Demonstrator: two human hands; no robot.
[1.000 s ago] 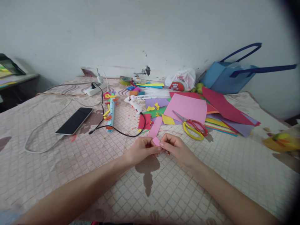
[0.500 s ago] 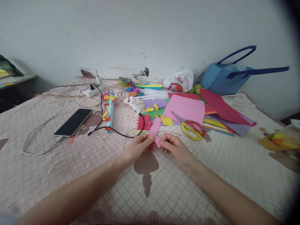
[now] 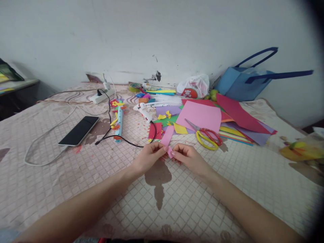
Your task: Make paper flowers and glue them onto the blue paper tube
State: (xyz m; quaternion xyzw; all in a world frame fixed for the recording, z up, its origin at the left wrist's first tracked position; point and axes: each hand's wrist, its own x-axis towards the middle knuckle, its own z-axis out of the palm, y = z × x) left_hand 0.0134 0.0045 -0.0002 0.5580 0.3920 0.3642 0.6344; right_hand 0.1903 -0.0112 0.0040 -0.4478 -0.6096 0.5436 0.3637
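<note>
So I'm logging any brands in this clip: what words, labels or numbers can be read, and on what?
None can be read.
White plastic bag: a red printed mark, too blurred to read.
Glue gun: dark marks on the body, too small to read.
Phone: screen dark, no text.
Pink paper strip in the fingers of both hands: blank.

Both my forearms extend forward and converge toward the centre. My left hand [image 3: 149, 158] is curled, thumb and forefinger pinched together at the tips. My right hand [image 3: 188, 158] mirrors it, fingers bent, fingertips [image 3: 174, 156] almost meeting those of the left. Wrists are low and level.
</note>
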